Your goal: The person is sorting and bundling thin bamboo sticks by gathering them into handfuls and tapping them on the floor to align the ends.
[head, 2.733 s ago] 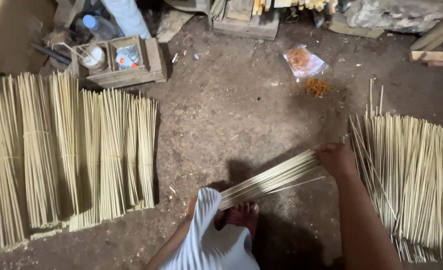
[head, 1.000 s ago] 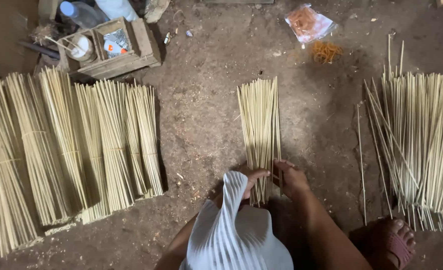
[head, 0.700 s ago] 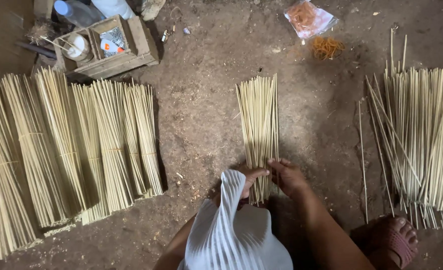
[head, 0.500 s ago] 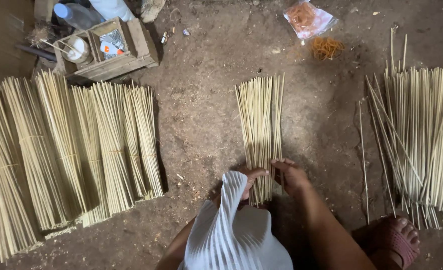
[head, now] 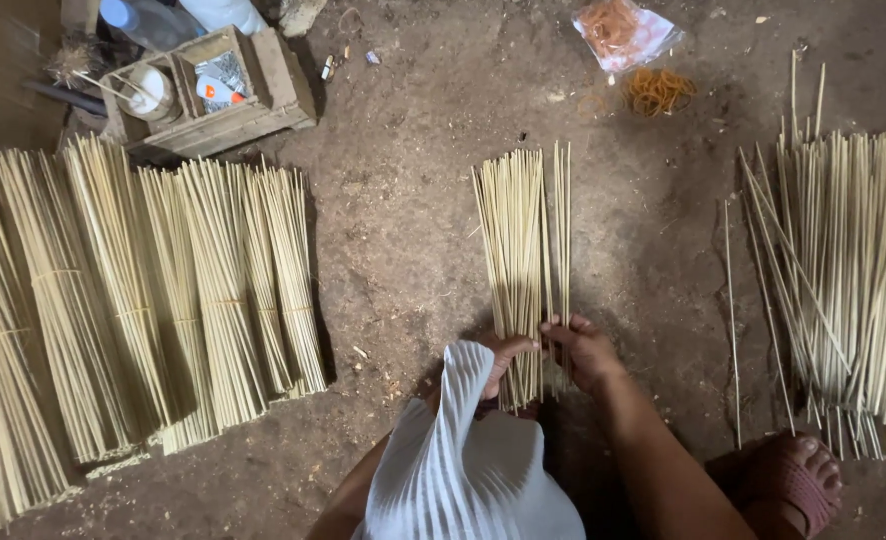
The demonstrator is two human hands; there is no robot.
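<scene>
A small bunch of thin pale sticks (head: 519, 240) lies on the dirt floor in front of me, pointing away. My left hand (head: 508, 355) grips its near end from the left, partly hidden behind white pleated cloth (head: 463, 450). My right hand (head: 581, 348) holds the near end from the right, fingers curled over a few sticks that stand slightly apart from the bunch.
Several tied stick bundles (head: 133, 300) lie at the left. A loose pile of sticks (head: 853, 280) lies at the right, by my foot (head: 798, 475). A wooden box (head: 208, 95) with bottles sits far left; a plastic bag (head: 628, 30) and orange rubber bands (head: 658, 90) lie farther off.
The bunch, earlier carried slantwise by my right hand, now lies straight in front of me with both hands on its near end. A few sticks have spread to the right.
</scene>
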